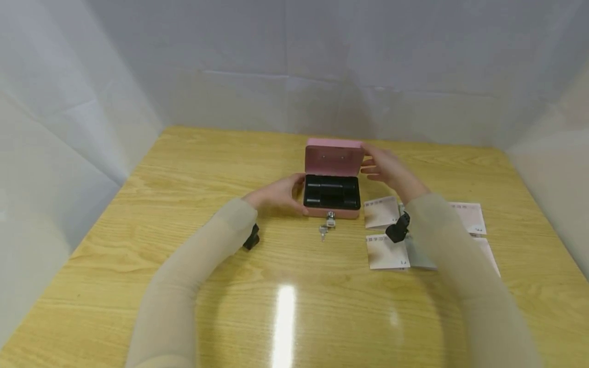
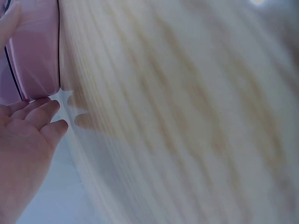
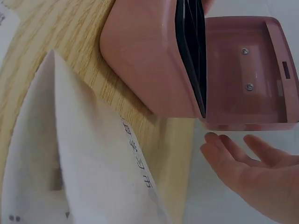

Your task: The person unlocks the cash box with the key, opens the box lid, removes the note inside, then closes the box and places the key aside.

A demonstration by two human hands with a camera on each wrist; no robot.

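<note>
While a pink cash box sits open near the centre of the head view, a person in pale sleeves reaches for it from both sides. Its lid stands upright at the back, showing a black coin tray inside. The left hand lies against the box's left side, its fingers straight and close together with the tips on the wall, seemingly to steady the box on the worktop. The right hand is at the lid's right edge, fingers straight and slightly spread; the right wrist view shows a small gap between them and the lid, so they grip nothing. A key sits in the lock at the front, with a second key dangling from it onto the wood just below centre. To the right of the box, partly under the right forearm, several printed paper notes lie flat, within easy reach of that hand. White sheeting walls in the worktop on three sides.
</note>
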